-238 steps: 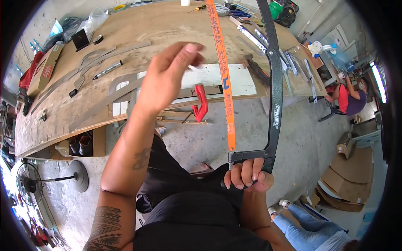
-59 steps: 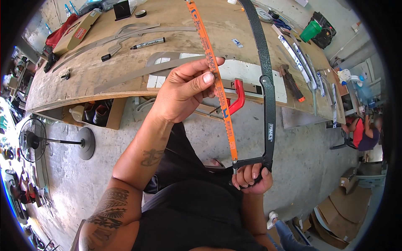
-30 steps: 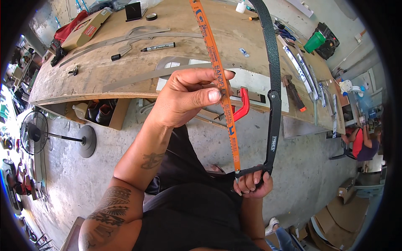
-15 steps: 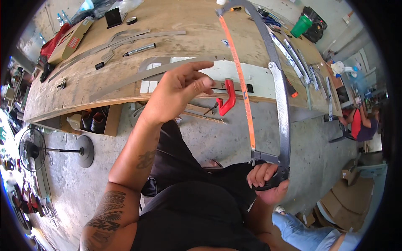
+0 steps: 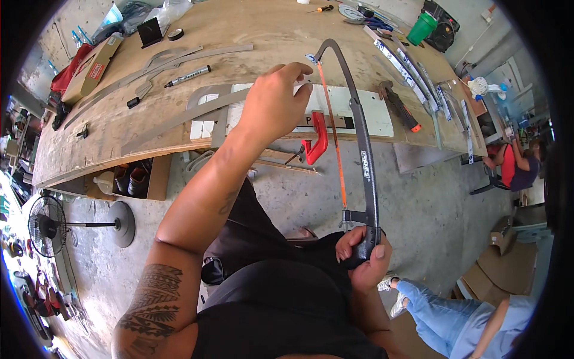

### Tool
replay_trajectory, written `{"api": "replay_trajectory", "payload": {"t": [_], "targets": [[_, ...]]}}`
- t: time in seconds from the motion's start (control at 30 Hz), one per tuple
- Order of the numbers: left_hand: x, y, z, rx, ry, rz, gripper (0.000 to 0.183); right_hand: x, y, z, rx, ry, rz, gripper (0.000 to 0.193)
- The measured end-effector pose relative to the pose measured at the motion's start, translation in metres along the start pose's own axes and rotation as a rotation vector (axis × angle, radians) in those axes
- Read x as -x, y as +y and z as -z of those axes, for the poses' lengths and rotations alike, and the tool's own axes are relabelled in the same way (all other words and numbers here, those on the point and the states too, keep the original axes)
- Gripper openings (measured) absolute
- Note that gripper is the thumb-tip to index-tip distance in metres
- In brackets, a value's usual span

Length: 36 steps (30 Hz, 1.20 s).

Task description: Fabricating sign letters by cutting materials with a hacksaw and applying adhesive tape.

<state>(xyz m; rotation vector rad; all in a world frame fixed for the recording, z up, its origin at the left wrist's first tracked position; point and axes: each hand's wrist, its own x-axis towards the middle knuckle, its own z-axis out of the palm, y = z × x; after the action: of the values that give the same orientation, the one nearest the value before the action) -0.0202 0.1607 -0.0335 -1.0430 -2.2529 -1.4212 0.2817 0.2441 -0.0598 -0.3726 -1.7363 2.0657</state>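
My right hand [image 5: 366,256] is wrapped round the black handle of a hacksaw [image 5: 361,143], held upright at the bench's front edge. Its orange blade [image 5: 332,128] faces left, with a wing nut near the handle. My left hand [image 5: 276,99] is raised just left of the blade's far part, thumb and fingers apart, nothing visible in it. Below and beyond the blade, a red clamp [image 5: 318,140] grips the bench edge over a white board [image 5: 373,113]. A long flat metal strip [image 5: 173,124] lies across the board, partly hidden by my left hand.
On the wooden bench [image 5: 263,24] lie a black marker [image 5: 188,76], a hammer [image 5: 399,107], metal rails [image 5: 400,63] and a cardboard box [image 5: 92,69]. A fan [image 5: 48,221] stands left. People appear at right: one in jeans [image 5: 427,317], another in red [image 5: 508,166].
The hacksaw and my right hand have shifted left, the frame turning more edge-on. My left hand has moved right and farther up beside the blade. The hammer has come into clear view.
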Motion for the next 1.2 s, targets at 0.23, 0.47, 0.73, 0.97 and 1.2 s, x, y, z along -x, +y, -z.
{"api": "replay_trajectory", "payload": {"t": [0.23, 0.47, 0.73, 0.97, 1.2], "targets": [[-0.004, -0.018, -0.034, -0.485, 0.098, 0.012, 0.029, 0.0, 0.001, -0.014, 0.112, -0.031, 0.008, 0.067], [0.001, -0.021, -0.041, -0.613, -0.082, 0.072, 0.031, -0.026, -0.011, -0.027, 0.167, -0.027, -0.006, 0.061], [-0.004, -0.018, -0.039, -0.612, -0.135, 0.118, 0.03, -0.062, -0.012, -0.034, 0.191, -0.048, -0.005, 0.055], [-0.002, -0.019, -0.039, -0.632, -0.158, 0.144, 0.031, 0.015, -0.01, -0.012, 0.112, -0.024, -0.055, 0.059], [0.0, -0.019, -0.042, -0.621, -0.156, 0.157, 0.033, 0.019, -0.017, -0.018, 0.134, 0.082, -0.139, 0.063]]}}
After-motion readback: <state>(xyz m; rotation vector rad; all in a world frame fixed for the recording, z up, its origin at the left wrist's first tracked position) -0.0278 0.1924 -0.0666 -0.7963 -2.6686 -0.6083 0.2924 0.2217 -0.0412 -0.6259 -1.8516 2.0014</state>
